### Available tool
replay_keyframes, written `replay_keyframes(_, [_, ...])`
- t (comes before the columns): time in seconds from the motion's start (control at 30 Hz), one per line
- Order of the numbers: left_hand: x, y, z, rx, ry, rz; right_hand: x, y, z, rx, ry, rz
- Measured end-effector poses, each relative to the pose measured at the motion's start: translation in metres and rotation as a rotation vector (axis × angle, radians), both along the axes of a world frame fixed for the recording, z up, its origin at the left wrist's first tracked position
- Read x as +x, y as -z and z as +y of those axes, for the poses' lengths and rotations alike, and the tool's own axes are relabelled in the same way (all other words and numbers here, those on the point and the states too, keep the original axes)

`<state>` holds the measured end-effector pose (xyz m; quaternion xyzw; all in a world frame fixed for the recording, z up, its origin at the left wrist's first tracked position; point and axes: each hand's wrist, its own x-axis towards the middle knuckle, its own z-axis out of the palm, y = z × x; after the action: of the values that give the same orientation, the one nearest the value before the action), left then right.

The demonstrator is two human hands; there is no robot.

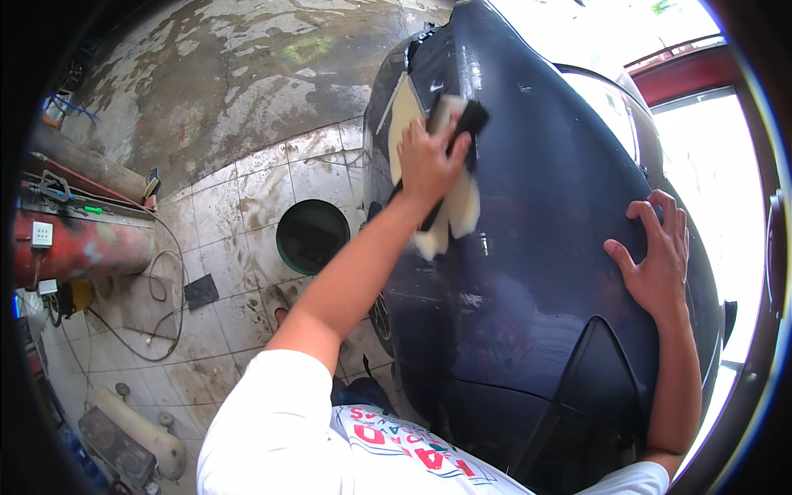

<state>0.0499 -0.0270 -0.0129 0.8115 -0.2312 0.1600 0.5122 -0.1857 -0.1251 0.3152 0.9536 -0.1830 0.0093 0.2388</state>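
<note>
Here's my left hand (427,161), fingers wrapped around sanding block (473,120), block over beige filler patches (464,210) along left side of dark blue car body (528,264). Right hand (660,247) grips nothing, fingers spread over body at right. Block blurred, underside hidden from me; looks light and stiff, I judge, easy to steer. Best hold: across its back, palm flat, fingers along sides, pressure even. Glossy body likely slick; filler probably brittle at thin edges.
</note>
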Motion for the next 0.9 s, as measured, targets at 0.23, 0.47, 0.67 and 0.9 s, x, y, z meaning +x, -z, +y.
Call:
replay_keyframes(0.23, [-0.033, -0.056, 0.015, 0.075, 0.001, 0.332, 0.001, -0.003, 0.003, 0.017, -0.022, -0.001])
replay_keyframes(0.47, [-0.084, -0.027, 0.031, -0.001, 0.038, 0.028, 0.002, -0.003, 0.003, 0.03, -0.031, -0.005])
replay_keyframes(0.67, [-0.007, -0.028, -0.004, -0.064, 0.009, 0.124, -0.001, -0.002, 0.001, -0.001, -0.047, 0.007])
replay_keyframes(0.9, [-0.079, 0.011, 0.049, -0.106, 0.252, -0.135, -0.002, 0.001, -0.004, -0.04, -0.057, 0.003])
